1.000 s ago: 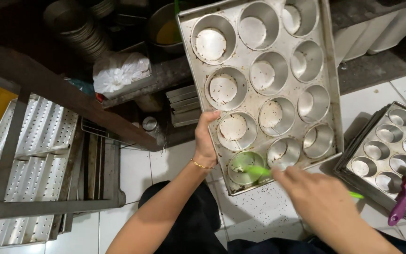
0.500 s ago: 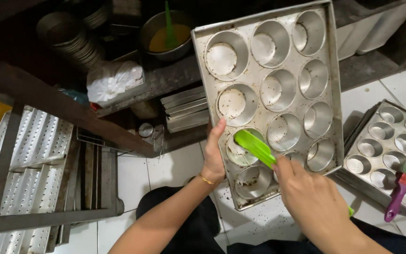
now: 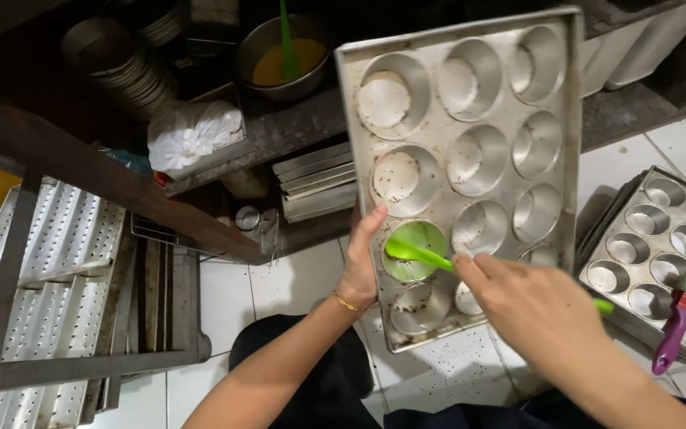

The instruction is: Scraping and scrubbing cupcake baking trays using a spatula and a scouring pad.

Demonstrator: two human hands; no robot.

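My left hand (image 3: pixel 361 262) grips the left edge of a worn metal muffin tray (image 3: pixel 567 151) and holds it tilted up in front of me. Its round cups are crusted with baked residue. My right hand (image 3: pixel 537 310) holds a green spatula (image 3: pixel 416 253), whose blade lies inside a cup in the left column, one up from the bottom. A green tip of the handle pokes out past my right hand. A thin bracelet circles my left wrist.
A stack of similar muffin trays (image 3: pixel 660 254) lies on the white tiled floor at right, with a purple-handled brush (image 3: pixel 680 314) on top. Behind the tray a metal bowl (image 3: pixel 283 59) holds yellow liquid and a green utensil. A perforated metal rack (image 3: pixel 49 278) stands at left.
The spatula has shifted within the bottom-left cups of the tray, its blade now lying flat in a cup. The tray sits a little further right in view. My left hand keeps its grip.
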